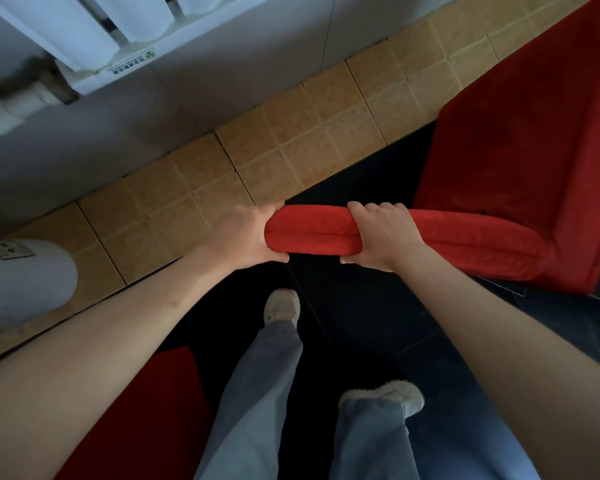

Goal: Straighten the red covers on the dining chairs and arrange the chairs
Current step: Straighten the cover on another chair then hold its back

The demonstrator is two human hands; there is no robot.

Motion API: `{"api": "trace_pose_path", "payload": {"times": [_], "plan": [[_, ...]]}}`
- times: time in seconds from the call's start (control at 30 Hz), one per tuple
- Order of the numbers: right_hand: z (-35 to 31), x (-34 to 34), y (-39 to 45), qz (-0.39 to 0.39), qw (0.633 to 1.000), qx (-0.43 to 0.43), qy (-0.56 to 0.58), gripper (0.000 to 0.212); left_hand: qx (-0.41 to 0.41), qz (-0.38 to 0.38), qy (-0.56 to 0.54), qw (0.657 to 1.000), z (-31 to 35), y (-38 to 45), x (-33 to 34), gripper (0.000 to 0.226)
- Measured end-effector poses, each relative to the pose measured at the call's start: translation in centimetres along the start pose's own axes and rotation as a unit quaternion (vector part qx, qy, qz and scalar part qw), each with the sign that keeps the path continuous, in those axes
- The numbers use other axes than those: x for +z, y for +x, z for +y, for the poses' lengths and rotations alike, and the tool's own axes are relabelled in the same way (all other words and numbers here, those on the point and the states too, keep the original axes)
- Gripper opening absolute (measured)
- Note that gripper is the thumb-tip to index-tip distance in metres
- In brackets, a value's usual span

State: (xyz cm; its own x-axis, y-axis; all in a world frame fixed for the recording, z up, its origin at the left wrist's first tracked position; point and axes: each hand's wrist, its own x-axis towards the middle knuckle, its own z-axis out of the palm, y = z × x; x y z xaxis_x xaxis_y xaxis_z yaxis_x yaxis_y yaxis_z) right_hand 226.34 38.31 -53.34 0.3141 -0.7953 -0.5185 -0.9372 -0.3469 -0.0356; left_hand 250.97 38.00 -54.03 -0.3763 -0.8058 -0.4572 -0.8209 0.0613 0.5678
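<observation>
Both hands clasp the red-covered chair back's top edge [430, 233]: left hand [243, 237] at its end, right hand [381, 237] nearer mid-span. Advise an even pull on both grips, keeping the seam centred.

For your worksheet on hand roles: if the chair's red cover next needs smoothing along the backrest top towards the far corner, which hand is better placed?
Probably the right hand: it grips the backrest top nearer that corner; the left hand holds the end.
</observation>
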Motion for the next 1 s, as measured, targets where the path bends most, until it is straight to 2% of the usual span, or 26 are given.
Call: {"api": "trace_pose_path", "payload": {"times": [0.3, 0.53, 0.77, 1.0], "plan": [[0.7, -0.9, -1.6, 0.011, 0.999, -0.025, -0.019, 0.081, 0.032, -0.004, 0.023, 0.999, 2.0, -1.0, -0.9, 0.092], [0.8, -5.0, -3.6, 0.019, 1.000, -0.006, -0.005, 0.073, 0.034, 0.004, 0.061, 0.998, 4.8, -2.6, -4.6, 0.086], [1.4, -9.3, -7.0, 0.062, 0.997, 0.004, 0.040, 0.074, 0.037, -0.013, 0.141, 0.989, 10.3, -4.7, -10.3, 0.082], [3.9, -12.0, -13.0, 0.123, 0.988, 0.031, 0.093, 0.077, 0.070, -0.014, 0.230, 0.971, 18.6, -7.2, -13.9, 0.084]]}}
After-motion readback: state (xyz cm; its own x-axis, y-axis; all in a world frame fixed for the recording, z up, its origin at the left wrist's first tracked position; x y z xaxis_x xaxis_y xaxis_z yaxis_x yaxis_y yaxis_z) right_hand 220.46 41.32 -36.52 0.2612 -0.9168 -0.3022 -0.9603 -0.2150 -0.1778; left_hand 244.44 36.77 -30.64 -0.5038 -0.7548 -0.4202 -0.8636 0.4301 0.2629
